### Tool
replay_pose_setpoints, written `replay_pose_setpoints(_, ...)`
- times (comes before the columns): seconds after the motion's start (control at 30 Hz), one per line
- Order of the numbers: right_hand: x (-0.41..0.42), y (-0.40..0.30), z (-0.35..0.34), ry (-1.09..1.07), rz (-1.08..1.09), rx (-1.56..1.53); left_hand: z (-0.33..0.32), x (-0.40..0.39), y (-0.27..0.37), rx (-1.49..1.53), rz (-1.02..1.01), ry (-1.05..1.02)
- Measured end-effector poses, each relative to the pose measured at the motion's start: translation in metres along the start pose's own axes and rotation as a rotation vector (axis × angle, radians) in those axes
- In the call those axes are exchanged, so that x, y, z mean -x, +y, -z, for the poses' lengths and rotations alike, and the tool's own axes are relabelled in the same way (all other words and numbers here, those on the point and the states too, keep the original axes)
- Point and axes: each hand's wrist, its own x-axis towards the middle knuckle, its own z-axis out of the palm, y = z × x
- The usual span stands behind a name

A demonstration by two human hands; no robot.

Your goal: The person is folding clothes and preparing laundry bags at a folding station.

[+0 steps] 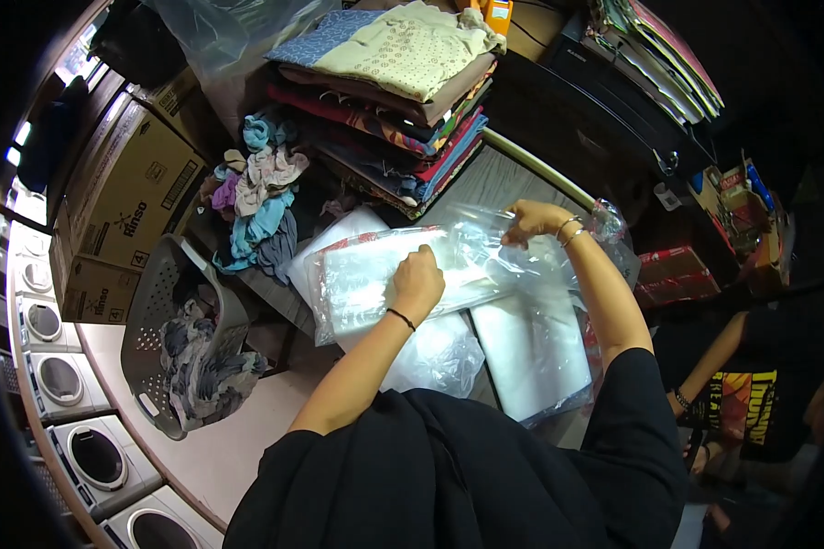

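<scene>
My left hand (419, 274) is curled on a flat stack of clear plastic bags (357, 281); its fingertips are hidden. To its right, my right hand (535, 221) pinches a crumpled clear plastic sheet or bag (484, 237) above the stack's right end. Under and beside these lie another plastic-wrapped pack (532, 343) and a loose crinkled bag (443, 353). Just beyond my hands rises a tall pile of folded cloths (412, 55), a cream printed one and a blue one on top.
Crumpled clothes (264, 199) lie left on the grey tabletop (494, 168). A grey laundry basket (144, 322) holds clothes; Rinso cartons (130, 178) stand behind it. Front-loading machines (96, 456) line the far left. A black printer-like device (584, 62) bears papers. Another person (735, 398) is at right.
</scene>
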Motion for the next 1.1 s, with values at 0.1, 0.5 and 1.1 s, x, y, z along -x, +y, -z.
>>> replay_pose_setpoints(0.1,-0.021,-0.007,-0.009,-0.108,-0.026,0.263,-0.004,0.000,-0.006,0.050,0.036,0.025)
replay_pose_setpoints(0.5,-0.060,-0.049,-0.047,-0.480,0.041,0.425,0.005,0.017,0.000,0.252,-0.192,0.385)
replay_pose_setpoints(1.1,0.045,0.033,-0.082,0.992,-0.108,0.157,-0.010,0.020,-0.024,0.335,-0.153,0.228)
